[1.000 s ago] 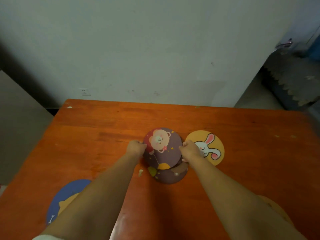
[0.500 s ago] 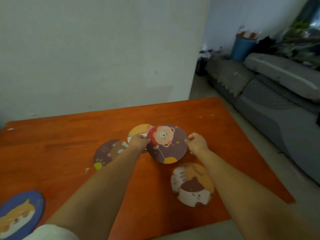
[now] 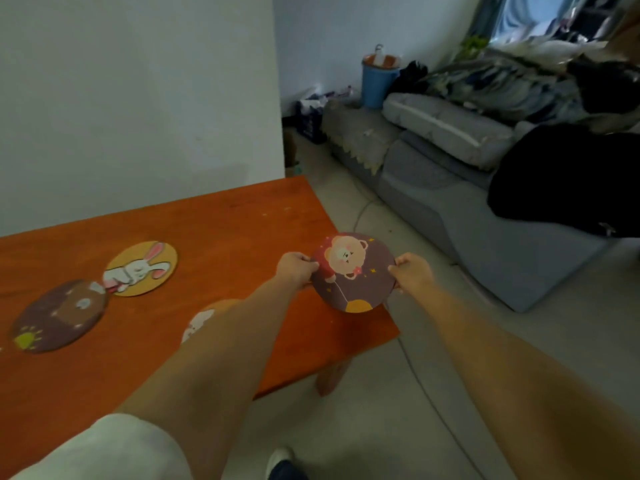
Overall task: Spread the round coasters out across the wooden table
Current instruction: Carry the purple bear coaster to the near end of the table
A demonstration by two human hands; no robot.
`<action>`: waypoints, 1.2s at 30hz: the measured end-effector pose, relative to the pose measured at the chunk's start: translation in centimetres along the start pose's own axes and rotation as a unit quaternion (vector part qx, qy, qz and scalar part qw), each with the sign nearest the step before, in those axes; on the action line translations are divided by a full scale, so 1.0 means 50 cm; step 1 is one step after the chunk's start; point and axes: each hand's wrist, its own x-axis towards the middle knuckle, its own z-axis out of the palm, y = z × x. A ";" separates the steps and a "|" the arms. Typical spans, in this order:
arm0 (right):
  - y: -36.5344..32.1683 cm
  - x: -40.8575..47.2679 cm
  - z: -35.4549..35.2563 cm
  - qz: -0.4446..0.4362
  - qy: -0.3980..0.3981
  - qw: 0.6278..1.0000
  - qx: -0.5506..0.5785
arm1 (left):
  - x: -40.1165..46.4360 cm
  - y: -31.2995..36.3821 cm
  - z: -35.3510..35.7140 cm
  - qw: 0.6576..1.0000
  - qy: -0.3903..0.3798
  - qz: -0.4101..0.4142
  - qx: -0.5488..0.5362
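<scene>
A purple round coaster with a pink bear (image 3: 353,271) is held over the right end of the orange wooden table (image 3: 221,223). My left hand (image 3: 298,270) pinches its left rim and my right hand (image 3: 410,271) pinches its right rim. A yellow rabbit coaster (image 3: 142,268) lies flat on the table to the left. A brown coaster (image 3: 59,315) lies beside it and overlaps its lower left edge. Another coaster (image 3: 201,322) shows only partly behind my left forearm.
The table's right edge (image 3: 349,244) runs just under the held coaster, with a table leg (image 3: 332,375) below. A grey sofa (image 3: 450,174) stands to the right across a bare floor. A blue bucket (image 3: 377,81) sits by the far wall.
Both hands have carried the bear coaster to the right, from the middle of the table to its right end. The view has swung right, and the other coasters stay where they lay.
</scene>
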 end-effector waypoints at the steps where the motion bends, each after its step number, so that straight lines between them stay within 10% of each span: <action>1: 0.007 0.013 -0.018 0.004 0.002 1.000 0.008 | 0.007 0.010 0.021 1.000 -0.004 -0.001 0.005; 20: -0.094 0.508 -0.203 -0.017 -0.032 0.999 0.006 | 0.364 0.301 0.280 0.995 -0.004 -0.035 -0.089; 36: -0.251 0.753 -0.010 -0.264 -0.350 0.881 -0.179 | 0.351 0.217 0.295 0.897 0.333 -0.149 -0.251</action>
